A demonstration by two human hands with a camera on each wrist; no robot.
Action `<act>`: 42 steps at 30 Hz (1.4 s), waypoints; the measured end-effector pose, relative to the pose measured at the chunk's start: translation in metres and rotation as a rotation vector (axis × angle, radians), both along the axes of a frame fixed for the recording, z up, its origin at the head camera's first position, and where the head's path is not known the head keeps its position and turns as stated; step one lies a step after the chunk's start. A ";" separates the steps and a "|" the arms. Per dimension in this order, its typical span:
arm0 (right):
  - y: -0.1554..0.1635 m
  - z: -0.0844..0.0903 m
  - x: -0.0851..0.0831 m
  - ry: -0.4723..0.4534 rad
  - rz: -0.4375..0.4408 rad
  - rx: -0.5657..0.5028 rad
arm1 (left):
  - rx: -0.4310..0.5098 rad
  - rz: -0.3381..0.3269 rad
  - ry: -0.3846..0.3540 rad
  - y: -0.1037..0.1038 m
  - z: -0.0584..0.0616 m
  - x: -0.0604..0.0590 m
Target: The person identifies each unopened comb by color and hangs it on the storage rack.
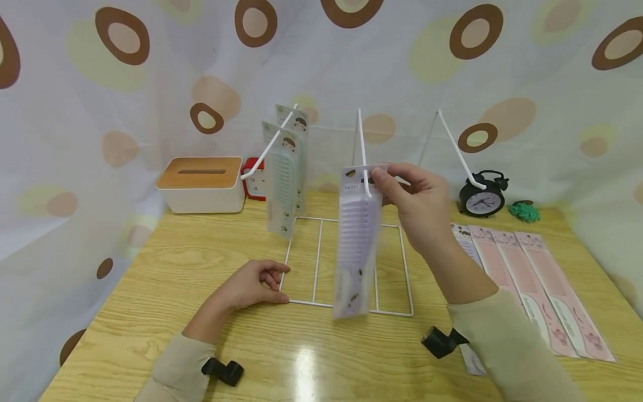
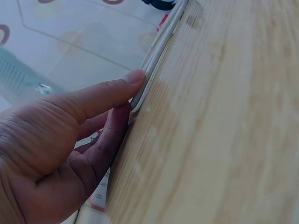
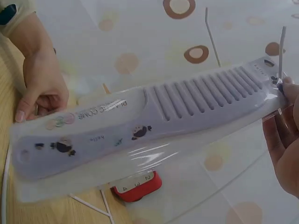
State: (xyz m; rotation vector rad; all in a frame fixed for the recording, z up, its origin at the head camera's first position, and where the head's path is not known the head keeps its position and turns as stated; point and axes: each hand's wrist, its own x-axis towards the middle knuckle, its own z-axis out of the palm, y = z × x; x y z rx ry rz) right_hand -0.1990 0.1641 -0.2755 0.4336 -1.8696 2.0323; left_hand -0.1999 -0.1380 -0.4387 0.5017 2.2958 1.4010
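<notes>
My right hand (image 1: 419, 204) pinches the top corner of a packaged purple comb (image 1: 358, 240). The comb's card hangs on the middle prong of a white wire display rack (image 1: 363, 145), just behind the upturned tip. In the right wrist view, the comb (image 3: 187, 107) stretches across the picture in its clear wrapper, with the prong through the card beside my fingertips. My left hand (image 1: 253, 285) holds the near left corner of the rack's base; in the left wrist view, thumb and fingers pinch that wire corner (image 2: 156, 58). Two packaged green combs (image 1: 283, 178) hang on the left prong.
Packaged pink combs (image 1: 532, 268) and a purple one (image 1: 467, 240) lie on the table at right. Behind stand a black alarm clock (image 1: 482, 201), a green tangled bundle (image 1: 524, 211), a wooden-lidded white box (image 1: 203, 192) and a red clock (image 1: 253, 184). The rack's right prong (image 1: 457, 148) juts forward.
</notes>
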 end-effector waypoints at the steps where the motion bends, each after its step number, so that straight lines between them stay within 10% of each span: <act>1: 0.000 0.000 -0.007 -0.021 -0.003 -0.004 | 0.002 0.001 -0.001 0.000 0.000 0.000; 11: 0.002 -0.001 -0.070 -0.141 -0.031 -0.216 | 0.016 -0.006 0.014 -0.001 -0.002 -0.001; 20: 0.006 -0.004 -0.088 -0.159 -0.025 -0.277 | 0.001 -0.009 0.017 0.000 -0.005 -0.001; 42: 0.127 -0.080 -0.031 -0.366 0.083 0.387 | 0.000 -0.011 0.017 -0.001 -0.001 0.000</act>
